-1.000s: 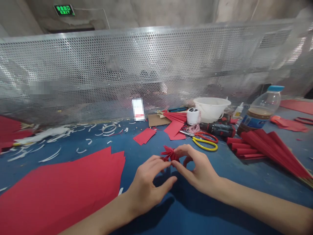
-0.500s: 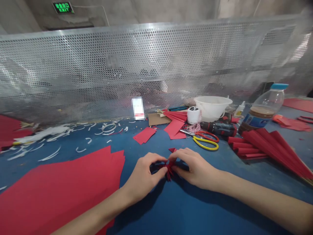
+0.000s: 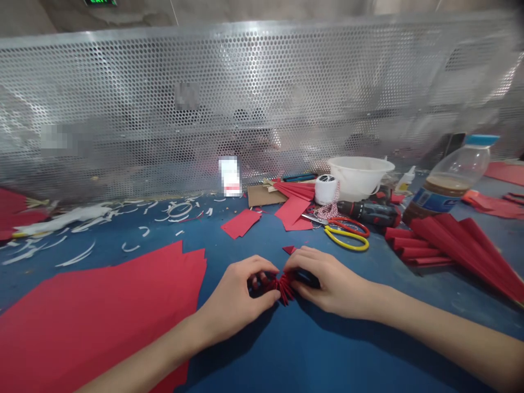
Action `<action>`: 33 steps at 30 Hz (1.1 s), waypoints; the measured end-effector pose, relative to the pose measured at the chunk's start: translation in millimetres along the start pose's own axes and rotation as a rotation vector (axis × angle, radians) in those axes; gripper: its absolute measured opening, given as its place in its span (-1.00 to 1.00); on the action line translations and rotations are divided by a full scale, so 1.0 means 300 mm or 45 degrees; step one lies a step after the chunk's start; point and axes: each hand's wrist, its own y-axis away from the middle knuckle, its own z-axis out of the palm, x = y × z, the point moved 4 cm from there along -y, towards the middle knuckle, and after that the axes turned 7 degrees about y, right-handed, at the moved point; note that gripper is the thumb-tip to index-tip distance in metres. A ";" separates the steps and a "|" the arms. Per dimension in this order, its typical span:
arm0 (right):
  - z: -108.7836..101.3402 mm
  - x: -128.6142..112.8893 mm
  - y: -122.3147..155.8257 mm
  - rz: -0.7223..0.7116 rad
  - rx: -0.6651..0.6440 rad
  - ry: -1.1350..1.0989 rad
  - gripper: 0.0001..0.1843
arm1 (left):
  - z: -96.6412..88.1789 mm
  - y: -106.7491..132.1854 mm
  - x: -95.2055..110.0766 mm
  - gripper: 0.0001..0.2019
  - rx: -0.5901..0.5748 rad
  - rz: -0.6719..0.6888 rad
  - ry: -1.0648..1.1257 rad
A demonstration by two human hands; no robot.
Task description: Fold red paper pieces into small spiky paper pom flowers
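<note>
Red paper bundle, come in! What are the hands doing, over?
Left hand and right hand pinching pleated red paper between them. Red-and-yellow-handled scissors beyond the hands, apart from them.

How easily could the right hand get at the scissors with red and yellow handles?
Probably easily: the right hand is pinching the folded red paper, so it would have to let go, but nothing stands between it and the scissors on the blue worktop.

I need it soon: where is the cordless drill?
In the head view, the cordless drill lies right of centre, between the white bowl and the scissors.
</note>
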 end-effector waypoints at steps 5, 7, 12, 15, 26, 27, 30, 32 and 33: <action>-0.002 -0.003 -0.007 0.008 -0.027 -0.074 -0.80 | 0.005 -0.004 -0.024 -0.78 -0.020 -0.127 0.056; -0.004 0.002 -0.012 0.038 -0.046 -0.103 -0.81 | -0.001 -0.009 -0.025 -0.77 0.007 -0.152 0.025; -0.003 0.026 -0.026 0.190 -0.083 -0.148 -0.95 | -0.021 -0.027 -0.017 -0.86 0.082 -0.100 -0.085; -0.003 0.029 -0.031 0.215 -0.104 -0.160 -0.96 | -0.020 -0.033 -0.018 -0.86 0.058 -0.054 -0.031; -0.007 0.025 -0.029 0.277 -0.189 -0.325 -0.83 | -0.006 -0.032 -0.043 -0.83 -0.021 -0.292 0.263; -0.004 0.029 -0.028 0.296 -0.180 -0.342 -0.85 | -0.003 -0.031 -0.042 -0.84 -0.030 -0.317 0.286; 0.004 0.035 -0.030 0.343 -0.160 -0.398 -0.90 | 0.007 -0.034 -0.038 -0.90 -0.046 -0.381 0.349; 0.006 0.035 -0.033 0.367 -0.171 -0.440 -0.92 | 0.013 -0.039 -0.038 -0.92 -0.031 -0.420 0.361; 0.005 0.034 -0.035 0.377 -0.181 -0.461 -0.93 | 0.016 -0.042 -0.039 -0.92 -0.024 -0.438 0.360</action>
